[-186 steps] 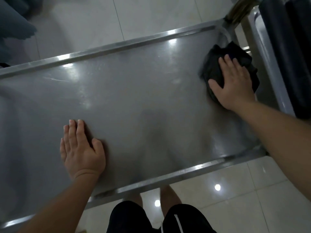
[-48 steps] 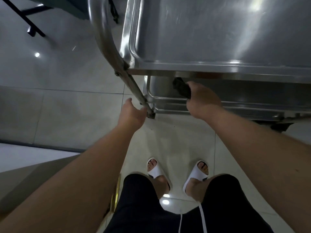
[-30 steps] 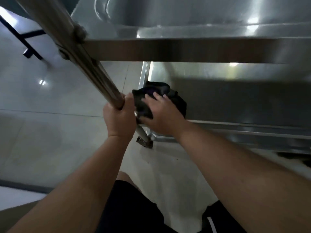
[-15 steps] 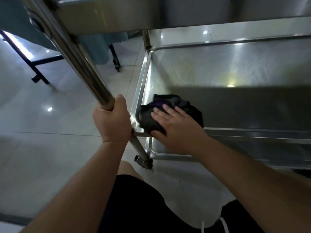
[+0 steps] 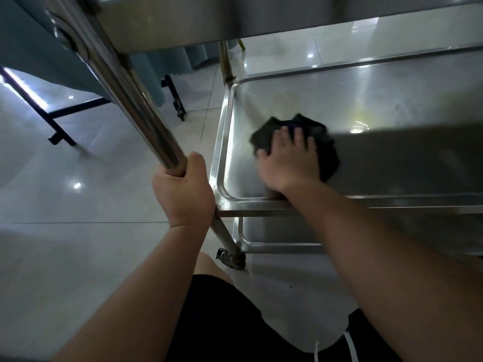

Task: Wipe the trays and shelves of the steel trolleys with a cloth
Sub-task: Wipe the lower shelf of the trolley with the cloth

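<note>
With our left hand (image 5: 183, 194) clamped on the trolley post (image 5: 136, 105) and our right hand (image 5: 290, 163) flat, fingers spread, pressing the dark cloth (image 5: 266, 134) onto the middle shelf (image 5: 392, 100) at frame centre, a hard push could roll the trolley.

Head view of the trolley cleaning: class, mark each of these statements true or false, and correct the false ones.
1. The left hand grips the trolley's upright post. True.
2. The right hand presses a white cloth. False: the cloth is dark.
3. The cloth lies on the middle shelf, near its left end. True.
4. The right hand is wiping the top tray. False: it works on the shelf beneath the top tray.
5. The floor is tiled and glossy. True.
</note>
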{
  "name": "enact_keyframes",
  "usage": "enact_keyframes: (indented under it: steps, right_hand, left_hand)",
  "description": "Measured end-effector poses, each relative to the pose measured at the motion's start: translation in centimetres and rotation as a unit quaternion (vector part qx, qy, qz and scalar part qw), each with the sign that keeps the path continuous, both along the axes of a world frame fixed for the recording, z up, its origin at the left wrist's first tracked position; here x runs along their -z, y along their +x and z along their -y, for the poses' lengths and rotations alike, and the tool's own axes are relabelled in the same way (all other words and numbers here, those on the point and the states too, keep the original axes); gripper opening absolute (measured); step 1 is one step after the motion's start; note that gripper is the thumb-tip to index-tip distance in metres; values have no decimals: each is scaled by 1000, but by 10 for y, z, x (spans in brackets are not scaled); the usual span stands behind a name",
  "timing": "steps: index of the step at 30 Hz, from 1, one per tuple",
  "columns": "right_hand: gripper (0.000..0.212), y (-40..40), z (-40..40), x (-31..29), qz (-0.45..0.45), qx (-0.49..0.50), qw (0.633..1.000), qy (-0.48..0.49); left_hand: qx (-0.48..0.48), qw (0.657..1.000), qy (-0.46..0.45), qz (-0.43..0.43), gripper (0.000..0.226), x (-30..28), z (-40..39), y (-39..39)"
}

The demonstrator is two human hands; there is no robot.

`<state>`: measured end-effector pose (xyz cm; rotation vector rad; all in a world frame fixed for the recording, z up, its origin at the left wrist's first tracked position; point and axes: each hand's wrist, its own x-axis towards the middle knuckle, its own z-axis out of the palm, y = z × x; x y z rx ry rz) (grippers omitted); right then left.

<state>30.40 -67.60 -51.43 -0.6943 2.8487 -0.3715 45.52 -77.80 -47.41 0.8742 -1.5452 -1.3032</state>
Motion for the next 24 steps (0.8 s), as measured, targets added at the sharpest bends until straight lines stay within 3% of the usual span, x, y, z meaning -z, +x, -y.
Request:
enact_keyframes:
  steps: [4, 9, 11, 14, 18, 21, 24]
  right_hand:
    - [69, 42, 75, -7, 10, -153, 988, -35]
    - [67, 28, 49, -11, -3, -291, 956, -34]
    - [70, 9, 22, -6, -22, -255, 966, -28]
    - [71, -31, -26, -2, -46, -121, 991, -17]
    - [75, -59, -48, 5, -31, 3, 999, 20]
    - [75, -50, -19, 4, -17, 4, 1000, 10]
    - [74, -33, 26, 1, -13, -62, 998, -10]
  left_hand:
    - [7, 1000, -2, -3, 30, 2, 3, 0]
    - [25, 1000, -4, -1, 30, 3, 4, 3]
    - [23, 1000, -1, 3, 34, 3, 3, 4]
    - [25, 1000, 5, 1, 40, 2, 2, 4]
    - [18, 1000, 2, -2, 42, 1, 0, 4]
    - [17, 1000, -5, -7, 42, 1, 0, 4]
    - [13, 1000, -11, -9, 44, 2, 0, 3]
